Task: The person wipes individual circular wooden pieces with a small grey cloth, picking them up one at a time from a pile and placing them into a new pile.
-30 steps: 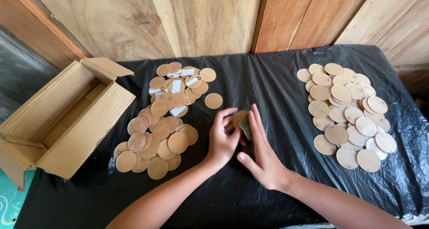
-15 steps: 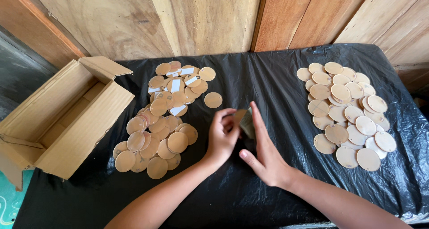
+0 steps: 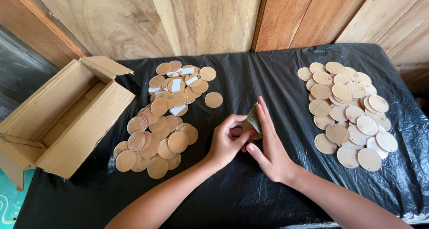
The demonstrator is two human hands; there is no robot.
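A small wooden disc (image 3: 247,127), round and light brown, sits at the centre of the black-covered table, mostly hidden between the two hands, only its edge showing. Against it, toward 12 o'clock, a greyish-green scrap of sandpaper (image 3: 254,118) stands tilted on edge, folded or curled, touching the disc's upper side. Its exact shape cannot be told.
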